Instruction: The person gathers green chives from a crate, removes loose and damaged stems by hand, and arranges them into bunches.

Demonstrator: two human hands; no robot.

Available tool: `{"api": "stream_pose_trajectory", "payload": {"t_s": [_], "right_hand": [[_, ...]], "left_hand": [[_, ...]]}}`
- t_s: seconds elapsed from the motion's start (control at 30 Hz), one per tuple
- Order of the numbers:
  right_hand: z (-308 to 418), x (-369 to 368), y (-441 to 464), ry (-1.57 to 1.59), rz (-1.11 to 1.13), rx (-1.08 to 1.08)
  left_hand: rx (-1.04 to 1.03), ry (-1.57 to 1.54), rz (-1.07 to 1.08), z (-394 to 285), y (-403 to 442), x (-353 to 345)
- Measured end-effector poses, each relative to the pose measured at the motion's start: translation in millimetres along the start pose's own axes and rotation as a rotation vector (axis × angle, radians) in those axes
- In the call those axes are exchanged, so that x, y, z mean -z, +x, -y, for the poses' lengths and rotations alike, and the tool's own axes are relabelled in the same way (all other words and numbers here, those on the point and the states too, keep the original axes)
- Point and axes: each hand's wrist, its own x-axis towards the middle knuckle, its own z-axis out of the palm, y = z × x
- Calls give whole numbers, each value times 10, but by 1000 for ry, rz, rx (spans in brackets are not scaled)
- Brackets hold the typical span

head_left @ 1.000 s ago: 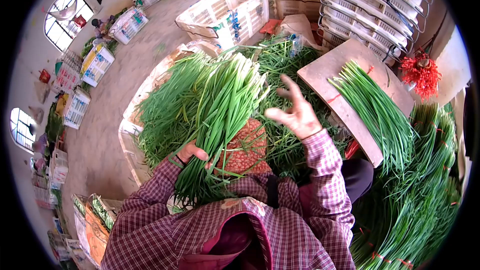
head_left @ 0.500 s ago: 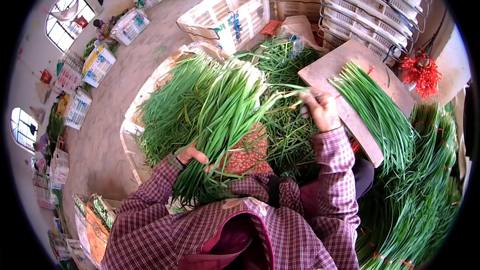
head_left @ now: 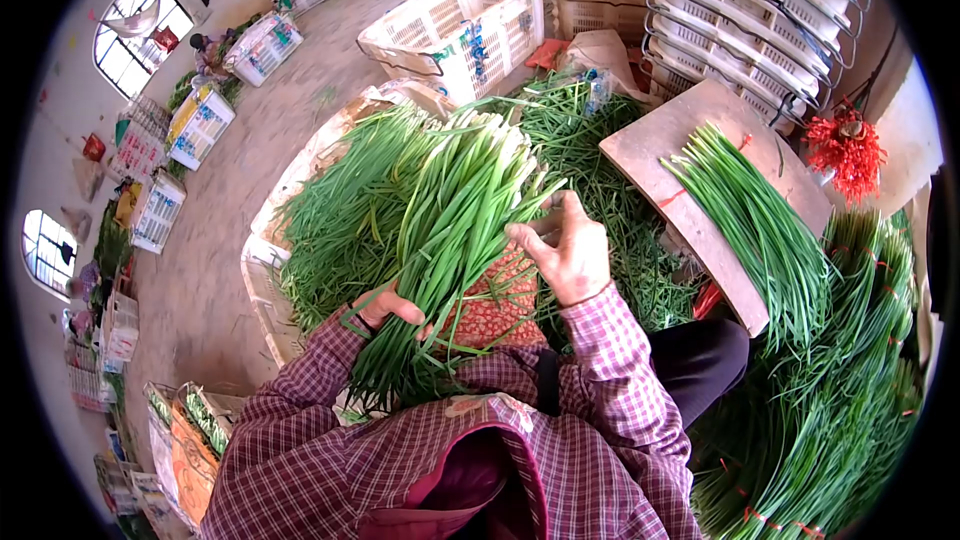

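Observation:
My left hand (head_left: 385, 308) is closed round a bunch of garlic chives (head_left: 465, 190), low down among the green leaves, with its thumb across them. The pale stem ends fan out at the upper right. Beside those ends is my right hand (head_left: 570, 255), thumb and forefinger apart at the outermost stems; I see nothing firmly gripped in it. Behind the held bunch, more loose chives (head_left: 350, 180) fill a white plastic crate (head_left: 262, 270). A red patterned cloth (head_left: 490, 310) shows beneath the bunch.
To the right, a board (head_left: 650, 155) carries a laid-out bundle of chives (head_left: 745, 215). Tied bundles (head_left: 820, 430) are heaped below it. Leaf scraps (head_left: 610, 250) cover the ground ahead. An upright crate (head_left: 450, 30), stacked crates (head_left: 740, 20) and red ties (head_left: 843, 145) stand farther off.
My right hand has come back leftward from the board side to the stem ends, and the strands it was drawing out are gone from it. My left hand keeps its hold.

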Motion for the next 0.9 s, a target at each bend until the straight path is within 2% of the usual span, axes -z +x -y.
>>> {"api": "stream_pose_trajectory", "payload": {"t_s": [0.17, 0.2, 0.27, 0.33, 0.37, 0.43, 0.5, 0.6, 0.73, 0.83, 0.9], "right_hand": [[70, 47, 81, 23, -40, -26], [-88, 36, 115, 118, -140, -9], [-133, 317, 197, 175, -200, -18], [-347, 602, 305, 29, -350, 50], [-393, 787, 368, -126, -337, -21], [-282, 952, 354, -693, -347, 157], [-5, 863, 320, -618, -283, 225], [301, 580, 263, -537, -91, 469], [325, 325, 267, -476, 5, 473], [306, 293, 291, -421, -9, 501], [251, 281, 299, -400, -40, 406]], "left_hand": [[-23, 27, 7, 17, 9, 47], [-42, 30, 34, 30, 17, 80], [-54, 7, 26, 36, -19, 92], [-55, -2, 38, -13, -58, 75], [-53, -12, 49, -28, -84, 64], [-36, -29, 32, -39, -88, 53], [-15, 5, -1, -27, -75, 56], [11, 10, 22, -86, -61, -20], [16, 48, 60, -137, -52, -74], [-3, 58, 82, -133, -55, -48], [-25, 33, 48, -73, -50, -20]]}}
